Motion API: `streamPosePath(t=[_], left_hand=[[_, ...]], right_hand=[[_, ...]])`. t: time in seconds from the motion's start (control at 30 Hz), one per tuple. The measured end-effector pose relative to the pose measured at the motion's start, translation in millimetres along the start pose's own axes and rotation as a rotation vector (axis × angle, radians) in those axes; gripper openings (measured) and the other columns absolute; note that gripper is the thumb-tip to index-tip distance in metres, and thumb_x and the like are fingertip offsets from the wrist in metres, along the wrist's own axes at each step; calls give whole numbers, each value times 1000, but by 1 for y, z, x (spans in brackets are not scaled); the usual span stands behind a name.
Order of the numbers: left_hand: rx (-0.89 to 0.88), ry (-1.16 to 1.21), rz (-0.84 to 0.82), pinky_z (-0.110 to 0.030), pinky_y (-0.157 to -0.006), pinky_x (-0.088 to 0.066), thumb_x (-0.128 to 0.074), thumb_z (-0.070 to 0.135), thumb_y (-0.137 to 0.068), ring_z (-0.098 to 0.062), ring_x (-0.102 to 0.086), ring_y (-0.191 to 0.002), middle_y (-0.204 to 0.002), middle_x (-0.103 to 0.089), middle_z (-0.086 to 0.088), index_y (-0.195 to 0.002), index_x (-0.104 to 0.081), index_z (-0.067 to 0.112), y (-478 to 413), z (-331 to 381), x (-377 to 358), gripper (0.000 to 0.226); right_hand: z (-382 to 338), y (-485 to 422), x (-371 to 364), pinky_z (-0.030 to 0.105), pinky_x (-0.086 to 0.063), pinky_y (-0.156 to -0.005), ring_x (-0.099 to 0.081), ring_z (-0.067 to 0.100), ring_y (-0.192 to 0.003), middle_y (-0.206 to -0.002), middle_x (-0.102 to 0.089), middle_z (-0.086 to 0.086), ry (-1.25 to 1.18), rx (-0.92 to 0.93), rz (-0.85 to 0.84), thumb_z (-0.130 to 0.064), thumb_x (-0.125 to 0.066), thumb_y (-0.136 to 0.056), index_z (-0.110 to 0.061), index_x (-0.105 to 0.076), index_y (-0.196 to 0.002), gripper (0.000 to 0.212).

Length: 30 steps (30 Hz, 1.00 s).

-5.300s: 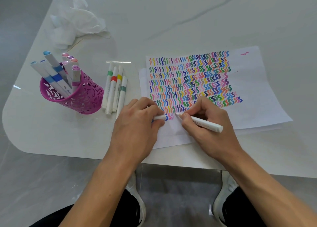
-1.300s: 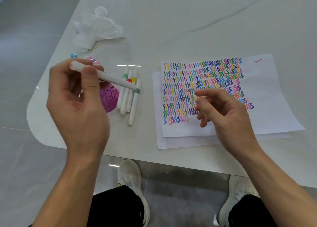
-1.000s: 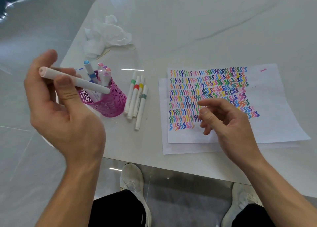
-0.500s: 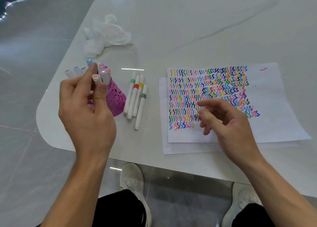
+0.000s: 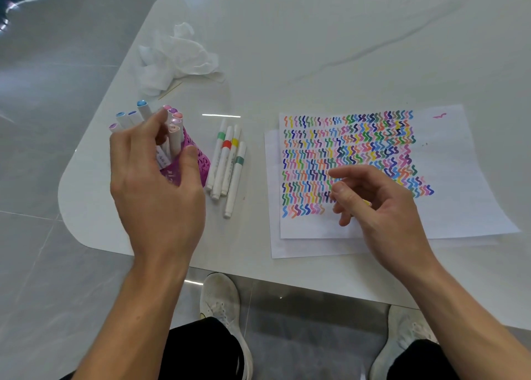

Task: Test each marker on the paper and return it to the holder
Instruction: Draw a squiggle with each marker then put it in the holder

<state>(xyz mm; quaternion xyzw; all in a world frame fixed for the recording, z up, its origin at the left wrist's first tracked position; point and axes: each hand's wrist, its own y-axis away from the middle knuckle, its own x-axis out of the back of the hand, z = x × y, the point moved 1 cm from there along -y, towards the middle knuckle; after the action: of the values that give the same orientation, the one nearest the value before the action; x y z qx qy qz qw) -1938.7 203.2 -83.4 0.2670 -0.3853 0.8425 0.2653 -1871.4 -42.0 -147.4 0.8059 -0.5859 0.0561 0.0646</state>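
Observation:
A pink perforated holder (image 5: 201,161) stands at the table's left with several pastel-capped markers (image 5: 142,108) upright in it. My left hand (image 5: 152,178) hovers right over the holder and hides most of it. Its fingers are loosely spread around a pink-capped marker (image 5: 174,136) that stands in the holder, and I see no grip on it. The white paper (image 5: 459,184), covered in rows of coloured zigzag strokes, lies to the right. My right hand (image 5: 379,207) floats above the paper's lower middle, fingers loosely curled, holding nothing.
Several white markers (image 5: 227,164) with green, red, yellow and teal bands lie side by side between holder and paper. A crumpled white tissue (image 5: 178,57) sits behind the holder. The table's rounded edge (image 5: 86,236) runs near my left wrist. My shoes show below.
My left hand carried the tested marker from mid-air down into the holder and loosened its fingers. My right hand stayed over the paper.

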Motion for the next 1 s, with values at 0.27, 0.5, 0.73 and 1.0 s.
streamPosePath(t=[0.27, 0.5, 0.73, 1.0], left_hand=[[-303, -23, 76, -37, -97, -50, -66, 5, -94, -29, -59, -110, -115, -63, -18, -123, -64, 1, 14, 18, -3, 30], [-188, -104, -402, -29, -79, -55, -66, 21, -93, -19, -66, -90, -100, -71, -3, -109, -73, 12, 31, 20, -19, 20], [-2, -330, -522, -36, -81, -55, -72, 19, -89, -24, -65, -100, -115, -68, -6, -124, -67, 12, 38, 18, -32, 36], [119, -340, -572, -40, -91, -55, -72, 29, -88, -24, -66, -104, -120, -66, -4, -132, -62, 17, 38, 20, -35, 47]], right_hand=[[2, 0, 1, 24, -59, -61, -70, 15, -72, -85, -73, -6, -11, -6, -3, -16, -69, -99, -29, -73, -110, 17], [2, 1, 2, 25, -59, -61, -70, 17, -73, -86, -72, -2, -23, -7, -4, -14, -69, -98, -27, -74, -110, 18], [3, 1, 3, 25, -59, -60, -69, 17, -72, -86, -72, -3, -21, -7, -11, -16, -69, -98, -26, -74, -110, 16], [3, 1, 5, 23, -57, -59, -68, 17, -70, -85, -71, -1, -32, -11, -2, -15, -70, -98, -26, -74, -108, 15]])
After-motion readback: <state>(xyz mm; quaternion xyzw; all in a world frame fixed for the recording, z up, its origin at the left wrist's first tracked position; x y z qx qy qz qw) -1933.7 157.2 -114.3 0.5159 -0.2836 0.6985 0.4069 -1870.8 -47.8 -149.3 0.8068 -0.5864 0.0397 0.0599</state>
